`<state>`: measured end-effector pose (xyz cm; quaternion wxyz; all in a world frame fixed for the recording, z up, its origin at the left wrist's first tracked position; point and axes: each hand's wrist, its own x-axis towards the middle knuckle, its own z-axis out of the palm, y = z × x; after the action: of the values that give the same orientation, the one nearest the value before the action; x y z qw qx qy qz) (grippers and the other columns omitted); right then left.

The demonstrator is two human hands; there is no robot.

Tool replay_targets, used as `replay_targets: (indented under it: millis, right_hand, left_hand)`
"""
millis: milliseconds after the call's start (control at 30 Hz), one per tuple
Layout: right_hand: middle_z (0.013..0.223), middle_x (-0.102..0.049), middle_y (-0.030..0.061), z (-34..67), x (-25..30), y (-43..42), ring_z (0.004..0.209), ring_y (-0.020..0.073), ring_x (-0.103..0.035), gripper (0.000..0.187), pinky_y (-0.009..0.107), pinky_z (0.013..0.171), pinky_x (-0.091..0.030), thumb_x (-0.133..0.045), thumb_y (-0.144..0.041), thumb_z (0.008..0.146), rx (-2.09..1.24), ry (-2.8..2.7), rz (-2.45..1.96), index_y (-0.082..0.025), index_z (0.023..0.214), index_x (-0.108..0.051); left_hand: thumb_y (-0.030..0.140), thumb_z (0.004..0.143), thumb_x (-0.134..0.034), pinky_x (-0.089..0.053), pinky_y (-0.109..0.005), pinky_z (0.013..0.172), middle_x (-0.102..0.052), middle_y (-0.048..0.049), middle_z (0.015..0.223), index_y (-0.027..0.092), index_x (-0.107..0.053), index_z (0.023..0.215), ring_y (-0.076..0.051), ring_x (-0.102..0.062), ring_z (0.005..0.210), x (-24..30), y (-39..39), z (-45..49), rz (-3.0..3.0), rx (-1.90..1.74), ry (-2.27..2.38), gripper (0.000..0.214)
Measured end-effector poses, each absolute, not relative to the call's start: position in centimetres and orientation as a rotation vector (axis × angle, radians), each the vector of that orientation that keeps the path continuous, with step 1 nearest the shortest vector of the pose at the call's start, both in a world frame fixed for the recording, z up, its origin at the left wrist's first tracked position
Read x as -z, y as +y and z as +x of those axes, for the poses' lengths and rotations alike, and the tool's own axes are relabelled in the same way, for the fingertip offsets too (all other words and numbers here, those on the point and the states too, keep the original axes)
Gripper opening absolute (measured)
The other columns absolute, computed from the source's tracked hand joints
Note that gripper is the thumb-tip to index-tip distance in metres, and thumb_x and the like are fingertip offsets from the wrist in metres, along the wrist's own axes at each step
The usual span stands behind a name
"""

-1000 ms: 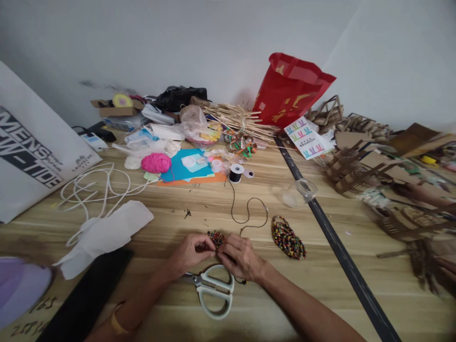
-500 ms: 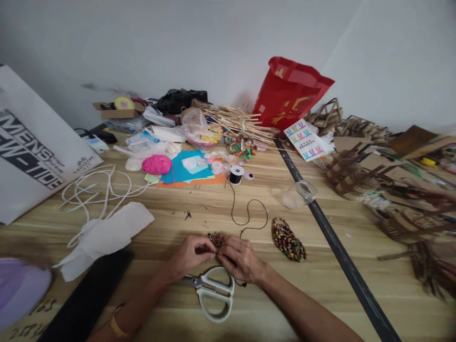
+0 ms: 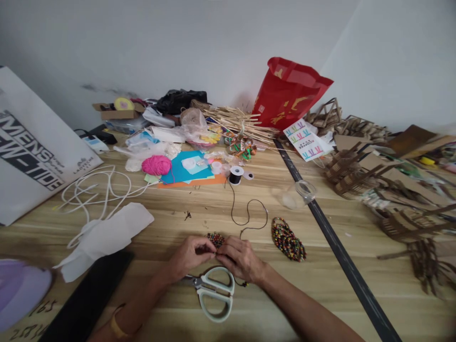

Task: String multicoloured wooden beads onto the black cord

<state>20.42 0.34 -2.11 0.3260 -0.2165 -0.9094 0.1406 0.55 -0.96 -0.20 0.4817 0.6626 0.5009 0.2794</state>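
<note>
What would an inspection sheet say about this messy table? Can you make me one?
Surface: wood-grain table, black strip running across it.
Craft things: multicoloured beads, centre; beaded strands at right; scissors, nearer; black cord spool, farther.
Clutter: pink yarn ball, blue paper, thin wooden sticks.
Grip: left hand and right hand, fingers curled by the beads; what they pinch is too small to tell.
Cables: white cable, loosely looped, left.
Surroundings: pale wall, red bag, woven baskets.
</note>
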Motion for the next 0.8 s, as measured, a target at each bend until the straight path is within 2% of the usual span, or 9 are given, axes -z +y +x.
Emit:
replay_targets:
  millis: [133,400,800]
  right_hand:
    - [0.076,-0.060,0.0047,20.41,2.17,0.35,0.071,0.0154,-0.054,0.006,0.025,0.062,-0.044,-0.050,-0.021,0.092,-0.398,-2.360,-0.554,-0.016,0.092,-0.054]
    - [0.077,-0.060,0.0045,20.48,2.05,0.36,0.071,0.0149,-0.054,0.008,0.025,0.062,-0.043,-0.050,-0.022,0.093,-0.435,-2.345,-0.536,-0.016,0.090,-0.052]
    - [0.079,-0.061,0.0048,20.48,1.34,0.40,0.073,0.0149,-0.056,0.010,0.025,0.064,-0.044,-0.051,-0.024,0.093,-0.373,-2.377,-0.539,-0.015,0.091,-0.055]
  left_hand:
    - [0.016,0.067,-0.060,-0.047,-0.024,0.066,-0.070,-0.0038,0.071,0.014,-0.069,0.070,-0.017,-0.062,0.069,0.09,-1.01,0.61,1.596,-0.697,1.212,0.010]
    - [0.017,0.065,-0.062,-0.046,-0.023,0.061,-0.065,-0.0020,0.065,0.013,-0.065,0.066,-0.015,-0.058,0.064,-0.18,-1.05,0.80,1.508,-0.720,1.197,0.005]
    - [0.023,0.066,-0.065,-0.045,-0.024,0.061,-0.066,-0.0020,0.061,0.014,-0.064,0.062,-0.015,-0.058,0.061,-0.01,-0.74,0.77,1.478,-0.698,1.181,0.010]
